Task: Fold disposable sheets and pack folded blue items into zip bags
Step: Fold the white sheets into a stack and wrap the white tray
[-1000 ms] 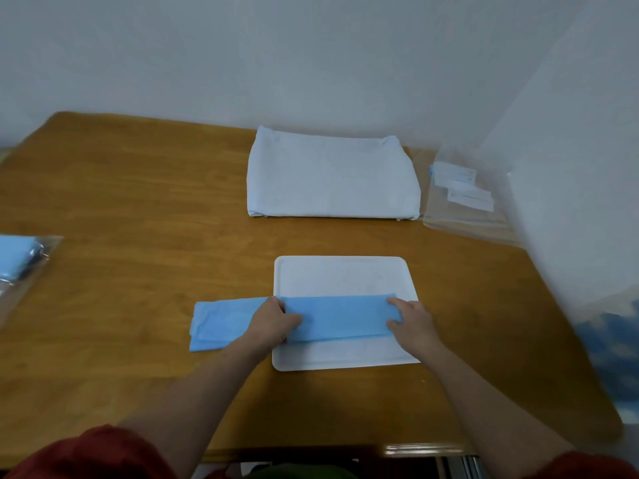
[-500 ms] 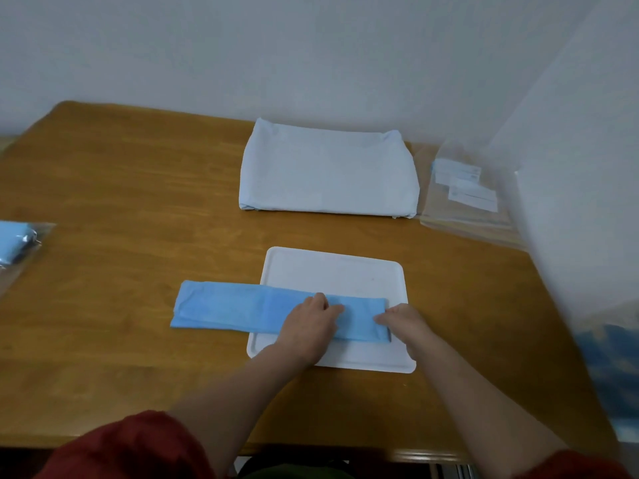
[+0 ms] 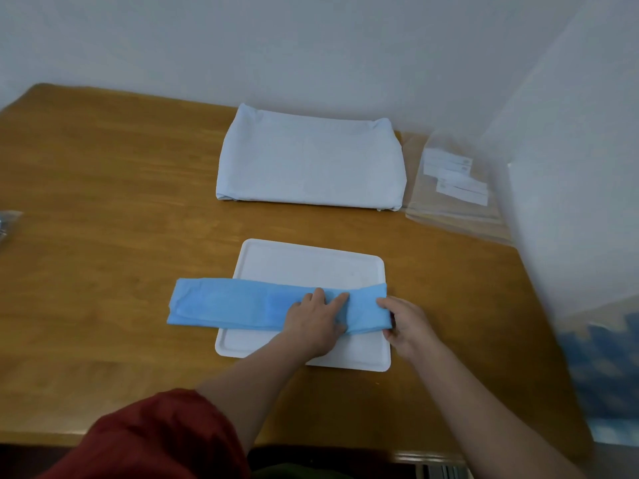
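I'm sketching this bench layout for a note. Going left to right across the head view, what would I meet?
First a plastic bag at the left edge → free end of the blue sheet → left hand → right hand → clear zip bags. The white tray and folded white stack overlap these sideways, so they are left out.

A white rectangular tray (image 3: 311, 264) with rounded corners lies flat on a honey-coloured wooden worktop (image 3: 103, 202), closer to the front edge than the back and slightly right of centre. Plain pale walls (image 3: 311, 46) meet behind the worktop's far right corner. Beyond the right edge, a blurred blue-and-white patterned surface (image 3: 601, 368) shows beneath a white panel (image 3: 570, 219).
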